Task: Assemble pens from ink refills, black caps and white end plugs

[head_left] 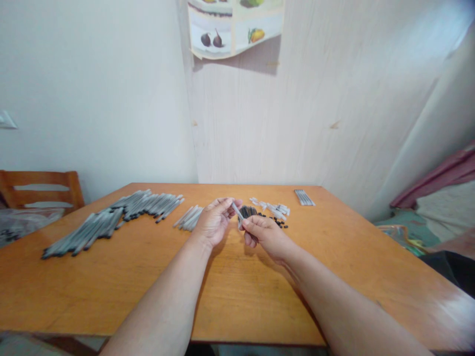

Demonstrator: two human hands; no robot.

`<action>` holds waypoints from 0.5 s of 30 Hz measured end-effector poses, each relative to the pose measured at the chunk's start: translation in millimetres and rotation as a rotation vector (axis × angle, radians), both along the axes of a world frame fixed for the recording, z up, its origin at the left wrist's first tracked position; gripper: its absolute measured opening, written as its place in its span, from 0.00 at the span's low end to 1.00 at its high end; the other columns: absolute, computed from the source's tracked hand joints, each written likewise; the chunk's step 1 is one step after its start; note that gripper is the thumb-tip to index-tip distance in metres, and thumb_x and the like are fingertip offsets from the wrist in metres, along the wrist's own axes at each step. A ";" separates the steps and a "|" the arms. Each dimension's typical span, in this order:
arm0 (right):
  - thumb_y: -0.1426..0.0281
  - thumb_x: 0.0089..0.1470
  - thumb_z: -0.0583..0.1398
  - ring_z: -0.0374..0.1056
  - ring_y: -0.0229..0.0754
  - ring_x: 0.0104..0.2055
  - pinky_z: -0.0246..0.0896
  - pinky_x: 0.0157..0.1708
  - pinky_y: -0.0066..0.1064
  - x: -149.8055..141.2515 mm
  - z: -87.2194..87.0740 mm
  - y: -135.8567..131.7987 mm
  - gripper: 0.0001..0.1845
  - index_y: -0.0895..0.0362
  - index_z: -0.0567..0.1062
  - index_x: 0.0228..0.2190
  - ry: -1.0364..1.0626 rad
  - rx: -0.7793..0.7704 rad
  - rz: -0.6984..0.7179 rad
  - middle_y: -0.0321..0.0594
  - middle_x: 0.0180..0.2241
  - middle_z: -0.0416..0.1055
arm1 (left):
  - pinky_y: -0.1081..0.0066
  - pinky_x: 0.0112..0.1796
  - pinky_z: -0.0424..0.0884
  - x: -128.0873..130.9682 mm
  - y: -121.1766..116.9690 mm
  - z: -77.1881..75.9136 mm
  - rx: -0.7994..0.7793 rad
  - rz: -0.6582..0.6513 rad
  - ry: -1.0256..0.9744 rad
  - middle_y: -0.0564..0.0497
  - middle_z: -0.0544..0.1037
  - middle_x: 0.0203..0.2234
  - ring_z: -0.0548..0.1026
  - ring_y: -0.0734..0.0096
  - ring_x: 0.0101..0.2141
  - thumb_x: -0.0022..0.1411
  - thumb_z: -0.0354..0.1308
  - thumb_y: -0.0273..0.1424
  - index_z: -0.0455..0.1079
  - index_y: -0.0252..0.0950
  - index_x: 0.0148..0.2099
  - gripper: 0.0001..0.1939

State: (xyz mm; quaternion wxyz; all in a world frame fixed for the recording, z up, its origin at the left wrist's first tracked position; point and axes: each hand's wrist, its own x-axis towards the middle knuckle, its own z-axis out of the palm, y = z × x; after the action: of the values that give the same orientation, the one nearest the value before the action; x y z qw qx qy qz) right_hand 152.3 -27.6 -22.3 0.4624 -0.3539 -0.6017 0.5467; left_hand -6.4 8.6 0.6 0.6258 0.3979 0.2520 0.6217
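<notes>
Both my hands meet over the middle of an orange wooden table (230,296). My left hand (214,220) pinches the upper end of a thin grey pen barrel (237,211). My right hand (265,235) is closed round its lower end. Just behind them lie a dark bundle of thin refills (248,211), small black caps (279,223) and pale plastic pieces (276,208). A small group of grey barrels (190,217) lies beside my left hand.
A long row of grey pens (111,217) stretches across the table's left side. A few more pens (304,197) lie at the far right. A wooden chair (40,188) stands at the left, a fruit poster (233,27) hangs on the wall, fabric (441,178) lies right.
</notes>
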 end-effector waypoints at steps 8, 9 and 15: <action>0.55 0.54 0.63 0.59 0.32 0.17 0.48 0.19 0.24 4.2 1.6 -0.2 0.20 0.61 0.75 0.32 0.190 -0.165 0.177 0.35 0.17 0.69 | 0.67 0.45 0.68 -0.6 -2.3 2.7 0.000 -0.041 -0.027 0.46 0.82 0.30 0.79 0.67 0.37 0.51 0.68 0.30 0.73 0.33 0.33 0.08; 0.55 0.54 0.63 0.59 0.32 0.17 0.48 0.19 0.24 4.3 1.8 -0.5 0.20 0.61 0.75 0.32 0.206 -0.179 0.191 0.35 0.17 0.69 | 0.68 0.45 0.68 -0.6 -2.7 3.2 0.000 -0.045 -0.032 0.46 0.82 0.30 0.79 0.67 0.37 0.51 0.68 0.30 0.73 0.33 0.33 0.08; 0.56 0.54 0.63 0.58 0.32 0.16 0.47 0.19 0.24 3.5 3.6 -3.0 0.18 0.60 0.74 0.32 0.264 -0.222 0.236 0.35 0.16 0.68 | 0.68 0.46 0.68 -0.9 -4.4 4.8 0.010 -0.058 -0.041 0.46 0.82 0.31 0.79 0.68 0.38 0.52 0.68 0.30 0.73 0.33 0.33 0.08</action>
State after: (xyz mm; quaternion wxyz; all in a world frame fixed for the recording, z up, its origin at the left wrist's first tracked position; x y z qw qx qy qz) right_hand 155.8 -30.7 -18.7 0.4282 -0.2547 -0.5093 0.7017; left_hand -7.3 4.2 5.4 0.6466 0.3953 0.2244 0.6126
